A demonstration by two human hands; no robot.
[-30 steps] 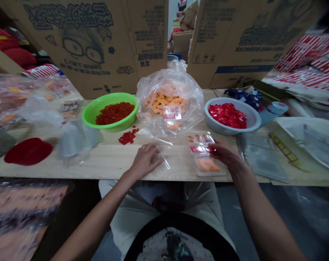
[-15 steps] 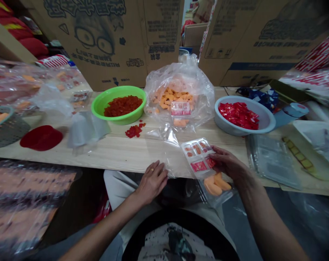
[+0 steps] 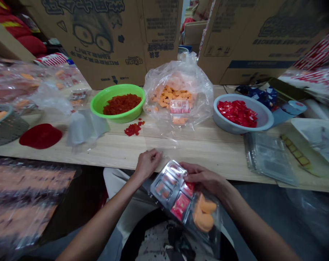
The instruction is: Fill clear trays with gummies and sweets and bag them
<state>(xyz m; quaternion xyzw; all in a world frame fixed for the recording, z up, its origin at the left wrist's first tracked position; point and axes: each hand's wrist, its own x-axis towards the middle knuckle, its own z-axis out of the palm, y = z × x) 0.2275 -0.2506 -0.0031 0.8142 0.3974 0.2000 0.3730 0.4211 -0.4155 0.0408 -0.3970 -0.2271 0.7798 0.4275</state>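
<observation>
the right hand [image 3: 204, 180] grips a clear plastic bag [image 3: 215, 232] just past the near edge of the desk [image 3: 208, 152], with a silvery compartment tray [image 3: 166, 185] and orange pieces [image 3: 204, 214] inside it. the left hand [image 3: 148, 164] sits just beside the bag, fingers curled narrow; i cannot tell if they hold anything. farther off stand a green bowl [image 3: 95, 105] of red bits and a gray bowl [image 3: 266, 117] of red packets.

Basin [image 3: 97, 108] left of plastic bag [image 3: 178, 78]; bowl [image 3: 265, 117] right; all on table [image 3: 197, 152]
</observation>
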